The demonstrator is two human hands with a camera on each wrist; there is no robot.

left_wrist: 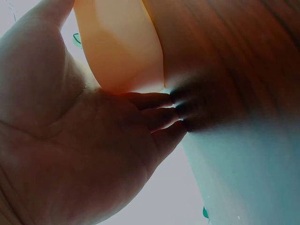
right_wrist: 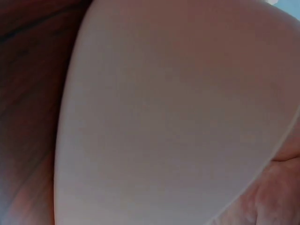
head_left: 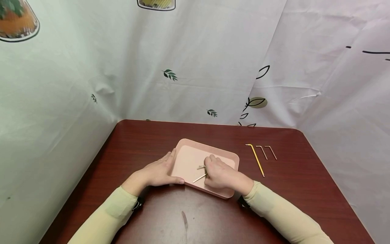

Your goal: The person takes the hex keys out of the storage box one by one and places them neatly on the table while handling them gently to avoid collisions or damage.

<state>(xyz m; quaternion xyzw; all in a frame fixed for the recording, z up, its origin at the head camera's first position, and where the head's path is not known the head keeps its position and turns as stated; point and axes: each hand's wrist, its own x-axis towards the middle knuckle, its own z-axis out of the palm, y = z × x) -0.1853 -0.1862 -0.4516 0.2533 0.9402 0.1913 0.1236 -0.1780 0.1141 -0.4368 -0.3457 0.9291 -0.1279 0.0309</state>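
Observation:
A pink rectangular tray (head_left: 190, 157) sits at a slant on the table. My left hand (head_left: 158, 171) rests against its left end, fingers straight along the wall and thumb along the front side. In the left wrist view, the same straight fingers (left_wrist: 157, 112) lie against the tray wall (left_wrist: 124, 47). Over the tray's right half, the curled right hand (head_left: 220, 173) grips hex keys (head_left: 199, 178), whose thin metal ends stick out to the left. Their other ends are hidden in the fist. The tray's outer side (right_wrist: 164, 117) fills most of the right wrist view.
Right of the tray lie a long yellow hex key (head_left: 257, 159) and two smaller plain hex keys (head_left: 262, 153) (head_left: 272, 153), roughly side by side. The dark red table (head_left: 146, 135) backs onto a white printed curtain (head_left: 195, 91), which also hangs at both sides.

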